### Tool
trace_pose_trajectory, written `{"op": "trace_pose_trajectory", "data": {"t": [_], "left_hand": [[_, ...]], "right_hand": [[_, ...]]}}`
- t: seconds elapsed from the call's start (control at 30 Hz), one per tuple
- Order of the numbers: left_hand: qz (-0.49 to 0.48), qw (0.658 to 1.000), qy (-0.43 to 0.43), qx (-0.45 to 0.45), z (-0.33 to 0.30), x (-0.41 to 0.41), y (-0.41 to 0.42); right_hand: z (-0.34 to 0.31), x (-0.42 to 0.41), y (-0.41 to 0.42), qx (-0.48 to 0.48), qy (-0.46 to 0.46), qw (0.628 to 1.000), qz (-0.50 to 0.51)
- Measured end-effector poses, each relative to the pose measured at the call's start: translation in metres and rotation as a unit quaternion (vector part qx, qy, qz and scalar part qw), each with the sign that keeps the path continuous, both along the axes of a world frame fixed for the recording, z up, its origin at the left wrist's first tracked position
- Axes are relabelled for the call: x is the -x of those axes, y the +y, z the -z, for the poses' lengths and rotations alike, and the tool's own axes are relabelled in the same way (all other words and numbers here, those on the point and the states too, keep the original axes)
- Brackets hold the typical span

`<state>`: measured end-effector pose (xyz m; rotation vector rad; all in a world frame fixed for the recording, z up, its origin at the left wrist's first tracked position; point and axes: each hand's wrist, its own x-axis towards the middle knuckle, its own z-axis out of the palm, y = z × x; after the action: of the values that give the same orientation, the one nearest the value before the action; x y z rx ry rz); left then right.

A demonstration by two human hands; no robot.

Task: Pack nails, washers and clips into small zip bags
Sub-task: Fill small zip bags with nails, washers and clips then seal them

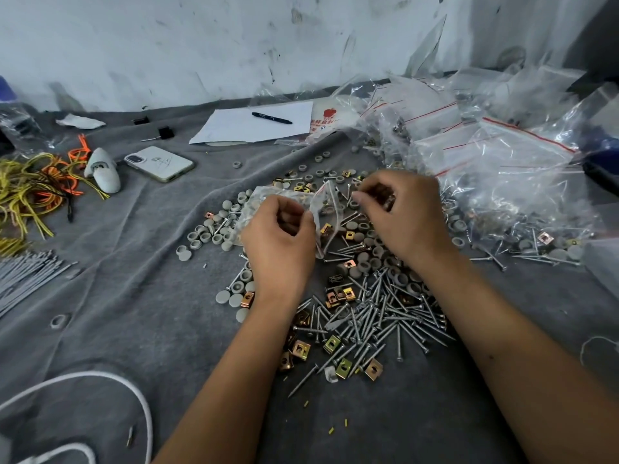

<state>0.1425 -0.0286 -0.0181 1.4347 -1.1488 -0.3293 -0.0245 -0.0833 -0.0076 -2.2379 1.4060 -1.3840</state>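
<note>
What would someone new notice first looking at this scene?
Probably the two hands at centre: the left hand grips a small zip bag while the right hand holds small parts at its mouth. Below them sprawls a heap of nails, grey washers and brass clips on grey cloth.

Bench (140,296) under creased grey cloth. Centre: loose nails (378,316), grey washers (214,229), brass clips (338,343). 2 o'clock: zip bags (495,152). 12 o'clock: paper (234,127), pen (272,117). 10 o'clock: phone (159,163), yellow-orange cords (37,185).
</note>
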Motion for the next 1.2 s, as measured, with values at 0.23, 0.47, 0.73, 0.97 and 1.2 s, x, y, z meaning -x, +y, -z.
{"op": "trace_pose_trajectory", "data": {"t": [0.23, 0.47, 0.73, 0.97, 1.2], "left_hand": [[0.014, 1.000, -0.020, 0.018, 0.000, 0.004, 0.003], [0.018, 0.999, -0.021, 0.020, 0.001, 0.003, 0.003], [0.020, 1.000, -0.018, 0.011, 0.000, 0.004, 0.004], [0.025, 1.000, -0.009, -0.004, 0.001, 0.004, 0.002], [0.020, 1.000, -0.009, -0.006, 0.000, 0.003, 0.002]], "right_hand": [[0.017, 0.030, -0.031, -0.098, 0.173, 0.973, 0.121], [0.021, 0.028, -0.047, -0.166, 0.316, 0.931, 0.074], [0.022, 0.027, -0.046, -0.100, 0.233, 0.966, 0.056], [0.010, 0.021, -0.030, -0.151, 0.140, 0.978, -0.029], [0.004, 0.013, -0.017, -0.174, 0.203, 0.963, -0.022]]}}
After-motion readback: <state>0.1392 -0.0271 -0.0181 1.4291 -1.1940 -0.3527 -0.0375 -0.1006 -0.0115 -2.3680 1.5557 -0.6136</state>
